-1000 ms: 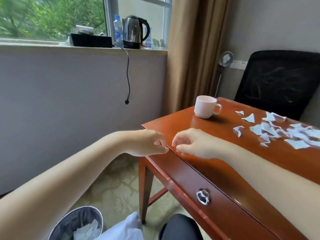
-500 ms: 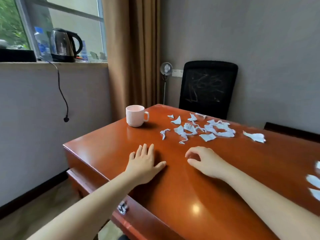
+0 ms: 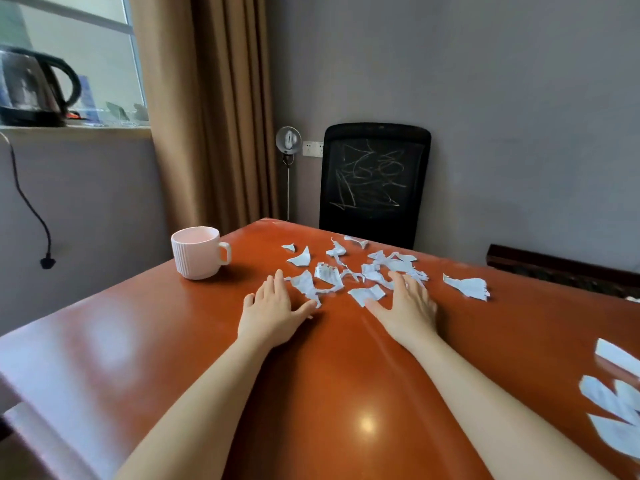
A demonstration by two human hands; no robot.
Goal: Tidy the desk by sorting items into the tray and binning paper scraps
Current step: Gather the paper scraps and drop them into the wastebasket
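1. Both hands have slid forward: left hand [image 3: 273,313] and right hand [image 3: 405,306] lie flat, fingers straight, holding nothing.
2. Torn paper scraps [image 3: 346,271] at their 12 o'clock on the desk [image 3: 138,341], fingertips touching.
3. Likely a gathering sweep next.

One mug [image 3: 197,252], one kettle [image 3: 31,88], one chair [image 3: 374,181]

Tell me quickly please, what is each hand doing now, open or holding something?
Left hand: open, flat on the desk at the edge of the paper scraps, holding nothing.
Right hand: open, fingers over the paper scraps, holding nothing.
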